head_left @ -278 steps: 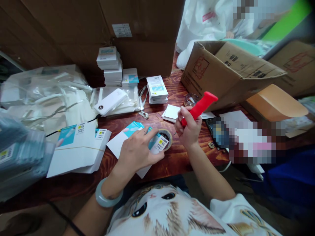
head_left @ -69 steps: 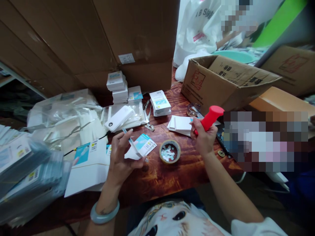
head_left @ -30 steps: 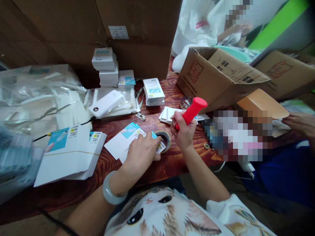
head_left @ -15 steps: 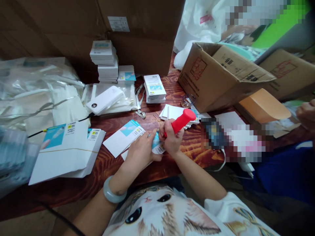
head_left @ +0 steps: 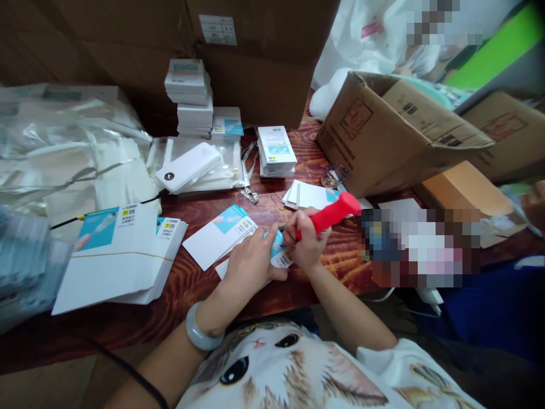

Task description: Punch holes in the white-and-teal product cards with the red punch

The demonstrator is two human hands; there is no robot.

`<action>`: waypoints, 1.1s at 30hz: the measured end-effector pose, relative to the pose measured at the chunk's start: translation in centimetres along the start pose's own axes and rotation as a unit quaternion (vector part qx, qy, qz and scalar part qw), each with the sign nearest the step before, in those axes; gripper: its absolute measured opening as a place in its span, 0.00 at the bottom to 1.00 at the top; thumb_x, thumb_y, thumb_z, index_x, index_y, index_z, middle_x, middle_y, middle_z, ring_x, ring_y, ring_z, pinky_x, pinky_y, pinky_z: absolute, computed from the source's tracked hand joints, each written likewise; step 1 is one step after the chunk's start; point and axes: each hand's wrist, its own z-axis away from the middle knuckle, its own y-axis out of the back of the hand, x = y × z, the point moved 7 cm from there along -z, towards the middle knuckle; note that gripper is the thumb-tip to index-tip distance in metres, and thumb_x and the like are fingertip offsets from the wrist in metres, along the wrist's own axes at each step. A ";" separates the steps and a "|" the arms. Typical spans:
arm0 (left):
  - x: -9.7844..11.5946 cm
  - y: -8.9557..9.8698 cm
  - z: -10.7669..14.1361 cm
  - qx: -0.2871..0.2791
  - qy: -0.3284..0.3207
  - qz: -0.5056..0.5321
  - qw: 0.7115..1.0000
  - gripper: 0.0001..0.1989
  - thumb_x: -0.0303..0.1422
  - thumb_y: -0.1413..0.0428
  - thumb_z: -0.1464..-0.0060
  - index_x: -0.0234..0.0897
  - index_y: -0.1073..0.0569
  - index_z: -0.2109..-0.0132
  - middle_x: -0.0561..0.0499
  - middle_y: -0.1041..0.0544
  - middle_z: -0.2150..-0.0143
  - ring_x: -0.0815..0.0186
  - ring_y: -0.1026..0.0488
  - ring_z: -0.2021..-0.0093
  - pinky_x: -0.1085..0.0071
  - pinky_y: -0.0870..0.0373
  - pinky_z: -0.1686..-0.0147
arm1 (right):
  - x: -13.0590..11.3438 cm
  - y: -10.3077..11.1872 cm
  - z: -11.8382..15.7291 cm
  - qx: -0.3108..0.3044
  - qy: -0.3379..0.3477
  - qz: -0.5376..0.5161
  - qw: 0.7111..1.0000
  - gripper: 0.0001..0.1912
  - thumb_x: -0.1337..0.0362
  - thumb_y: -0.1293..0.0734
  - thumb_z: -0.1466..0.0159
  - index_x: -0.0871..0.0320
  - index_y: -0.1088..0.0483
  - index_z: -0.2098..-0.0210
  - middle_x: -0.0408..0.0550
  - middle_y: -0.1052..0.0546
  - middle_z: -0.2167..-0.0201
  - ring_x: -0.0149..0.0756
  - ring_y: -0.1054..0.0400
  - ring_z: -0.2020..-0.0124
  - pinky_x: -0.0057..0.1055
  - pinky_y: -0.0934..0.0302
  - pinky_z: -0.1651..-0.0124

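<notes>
My left hand (head_left: 249, 261) lies flat over a blue-and-white printed card (head_left: 281, 258) on the table, thumb and fingers apart, pressing it down. In my right hand (head_left: 310, 241) is a red-handled tool (head_left: 336, 212), gripped in the fist. Its handle leans up to the right, and its lower end points at the card; the tip is mostly hidden by my fingers. Left of my left hand lie more printed cards (head_left: 219, 236), overlapping one another. White cards (head_left: 309, 194) lie just beyond my right hand.
A banded card stack (head_left: 106, 278) stands at left, near plastic-wrapped bundles (head_left: 72, 153). Behind are a white power bank (head_left: 191, 167), card stacks (head_left: 276, 150) and a large cardboard sheet (head_left: 264, 68). An open carton (head_left: 383, 136) and an orange box (head_left: 464, 187) stand at right. Another person's hand (head_left: 534, 204) shows there.
The whole view has shifted slightly. The red handle has tipped further to the right and lower. My left hand stays on the card.
</notes>
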 end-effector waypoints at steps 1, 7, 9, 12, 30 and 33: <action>0.0 0.0 0.0 -0.002 0.002 -0.002 1.000 0.48 0.41 0.33 0.55 0.40 0.43 0.30 0.41 0.27 0.45 0.47 0.24 0.49 0.58 0.27 0.56 | -0.3 0.1 0.0 0.014 0.000 -0.014 1.000 0.21 0.54 0.31 0.39 0.56 0.45 0.77 0.33 0.44 0.87 0.21 0.55 0.89 0.20 0.58 0.88; 0.2 0.2 0.2 -0.006 0.003 0.009 1.000 0.46 0.40 0.33 0.54 0.38 0.41 0.31 0.40 0.27 0.45 0.47 0.25 0.48 0.58 0.27 0.53 | -0.4 0.0 0.1 0.014 0.011 0.039 0.999 0.24 0.52 0.30 0.40 0.56 0.45 0.80 0.34 0.43 0.88 0.21 0.52 0.89 0.21 0.54 0.86; 0.2 0.3 0.2 -0.006 0.001 0.011 1.000 0.43 0.40 0.33 0.54 0.38 0.38 0.33 0.40 0.27 0.46 0.46 0.24 0.49 0.58 0.26 0.55 | -0.3 -0.3 0.0 -0.007 0.019 0.065 0.998 0.23 0.53 0.31 0.39 0.57 0.43 0.81 0.36 0.41 0.88 0.21 0.50 0.88 0.22 0.52 0.85; 0.3 0.3 0.2 -0.008 0.002 0.010 1.000 0.41 0.40 0.33 0.54 0.38 0.37 0.34 0.40 0.27 0.46 0.46 0.24 0.49 0.58 0.27 0.56 | -0.3 -0.4 0.0 -0.013 0.023 0.062 0.998 0.24 0.52 0.31 0.39 0.57 0.44 0.81 0.36 0.42 0.88 0.21 0.51 0.89 0.23 0.53 0.86; 0.0 0.3 0.1 0.009 -0.001 0.005 1.000 0.34 0.41 0.33 0.56 0.38 0.32 0.42 0.43 0.25 0.48 0.48 0.24 0.52 0.59 0.28 0.58 | 1.1 -0.4 -0.3 -0.021 -0.014 0.076 0.997 0.22 0.53 0.30 0.40 0.56 0.44 0.78 0.34 0.43 0.87 0.22 0.50 0.87 0.24 0.53 0.84; 0.1 0.2 0.1 0.011 -0.010 -0.003 1.000 0.36 0.41 0.34 0.54 0.40 0.34 0.39 0.43 0.25 0.49 0.48 0.24 0.52 0.60 0.28 0.58 | 0.5 -0.6 -0.4 -0.012 -0.004 0.027 1.000 0.22 0.54 0.30 0.40 0.56 0.44 0.79 0.35 0.42 0.88 0.22 0.51 0.89 0.23 0.56 0.86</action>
